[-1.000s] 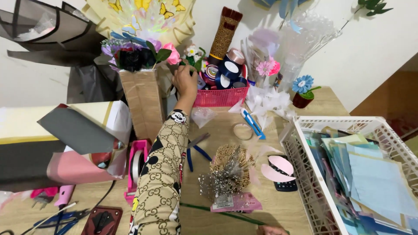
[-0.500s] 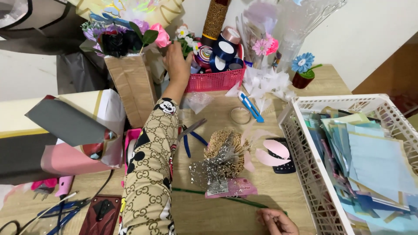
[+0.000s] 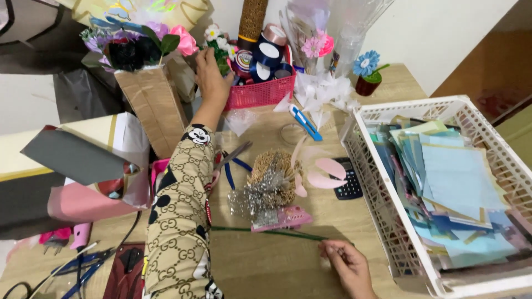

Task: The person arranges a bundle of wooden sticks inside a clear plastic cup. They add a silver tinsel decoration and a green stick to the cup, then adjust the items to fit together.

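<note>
Green and thin, a wire stem (image 3: 271,232) lies across the pale wooden table (image 3: 266,271), and the right hand (image 3: 346,267) pinches its near end between thumb and fingertips at the bottom of the view. The stem runs leftward from that pinch, passing under a small pink packet (image 3: 282,217) and stopping just short of the patterned sleeve (image 3: 180,221). The left hand (image 3: 211,77), at the end of that long beige-and-brown sleeve, reaches far across the table; its fingers curl around a small sprig of white artificial flowers with green leaves (image 3: 217,45) at the left edge of a pink basket (image 3: 260,93), though whether they truly grip it cannot be told. The basket holds rolls of ribbon (image 3: 265,55) in dark blue and pink. Left of the hand stands a brown paper-wrapped bouquet (image 3: 145,72) with dark, purple and pink blooms. Between the two hands lies a bundle of gold and silver sprigs (image 3: 266,182), with blue-handled scissors (image 3: 233,160) just beside it and pink paper petals (image 3: 324,171) resting partly on a black calculator (image 3: 350,185). A blue-and-white utility knife (image 3: 305,122) lies near the basket. To the right sits a white lattice crate (image 3: 377,182) filled with blue and green paper sheets (image 3: 454,182). A small potted blue paper flower (image 3: 367,69) stands at the far edge.
</note>
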